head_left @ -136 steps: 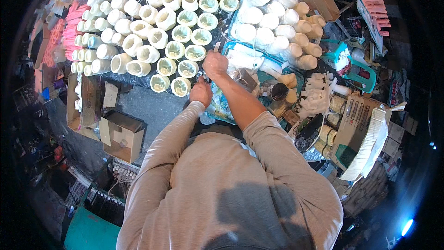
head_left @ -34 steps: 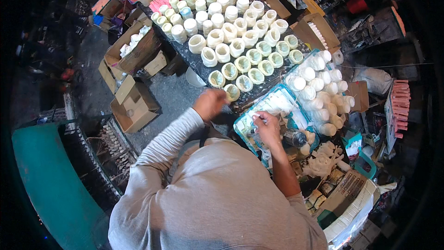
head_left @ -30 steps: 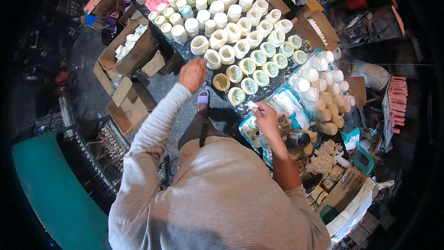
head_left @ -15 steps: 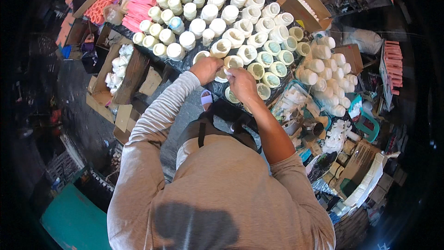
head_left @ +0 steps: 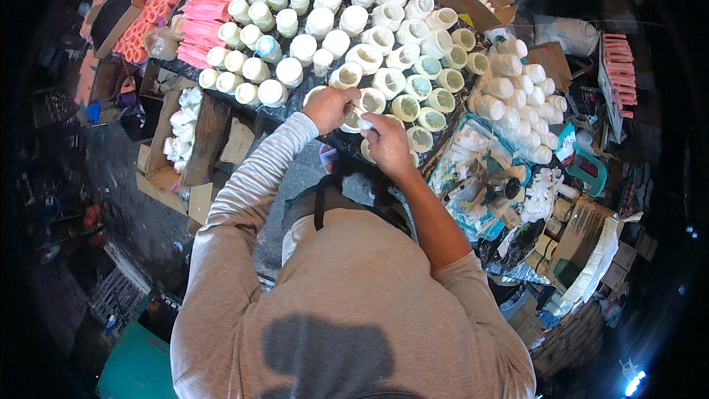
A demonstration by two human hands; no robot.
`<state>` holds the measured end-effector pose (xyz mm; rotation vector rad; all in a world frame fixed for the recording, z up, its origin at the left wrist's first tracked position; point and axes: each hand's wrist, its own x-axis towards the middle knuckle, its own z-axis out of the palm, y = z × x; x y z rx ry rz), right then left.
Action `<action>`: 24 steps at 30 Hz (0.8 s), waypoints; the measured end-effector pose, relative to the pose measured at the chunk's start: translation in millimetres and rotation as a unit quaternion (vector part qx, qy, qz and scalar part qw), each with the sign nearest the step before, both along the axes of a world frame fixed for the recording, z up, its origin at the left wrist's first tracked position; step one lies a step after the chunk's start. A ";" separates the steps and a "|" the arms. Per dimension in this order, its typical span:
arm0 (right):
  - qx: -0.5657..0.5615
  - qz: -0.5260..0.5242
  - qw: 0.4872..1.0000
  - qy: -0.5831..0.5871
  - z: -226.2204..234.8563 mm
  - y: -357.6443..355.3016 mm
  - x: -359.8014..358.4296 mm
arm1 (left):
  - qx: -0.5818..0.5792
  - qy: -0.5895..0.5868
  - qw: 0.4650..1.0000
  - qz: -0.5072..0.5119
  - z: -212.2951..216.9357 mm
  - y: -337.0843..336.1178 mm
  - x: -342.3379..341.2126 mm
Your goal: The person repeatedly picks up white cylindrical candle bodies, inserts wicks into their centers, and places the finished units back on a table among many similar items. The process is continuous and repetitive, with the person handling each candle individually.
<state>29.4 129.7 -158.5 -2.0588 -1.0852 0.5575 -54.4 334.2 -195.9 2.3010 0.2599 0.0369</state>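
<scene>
Both my hands work above a pale cream, open-topped cup (head_left: 350, 123) at the near edge of a crowded table. My left hand (head_left: 329, 111) is at its left side, fingers curled together near the rim; what they pinch, if anything, is hidden. My right hand (head_left: 389, 142) comes in from the right, with thumb and fingers closed on a small white piece (head_left: 365, 124). Around them stand more open cream cups, among them a wide one (head_left: 371, 100) just beyond the fingertips. Farther back and left, several narrower cream pieces (head_left: 289, 72) stand in rows.
Pink moulded parts (head_left: 210, 22) lie at the table's far left. White rounded pieces (head_left: 506, 87) are heaped to the right, above a blue-rimmed basin (head_left: 464, 149) of scraps. A cardboard box (head_left: 159, 149) with white pieces stands on the floor at left.
The view has shifted slightly, so the table's things sit a little farther left and up. My fingertips have moved slightly apart, and the white piece in my right hand shows more clearly.
</scene>
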 end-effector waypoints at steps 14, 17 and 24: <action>-0.029 0.024 0.996 -0.084 -3.4 -3.0 7.9 | -0.026 -0.034 0.999 -0.005 8.5 6.9 -10.0; -0.009 -0.004 0.998 -0.067 6.2 -32.8 3.5 | -0.056 -0.010 0.998 0.005 13.7 4.9 -11.4; -0.063 0.055 0.996 0.035 15.3 -92.7 -17.3 | -0.074 -0.093 0.970 0.212 29.5 -37.5 -60.8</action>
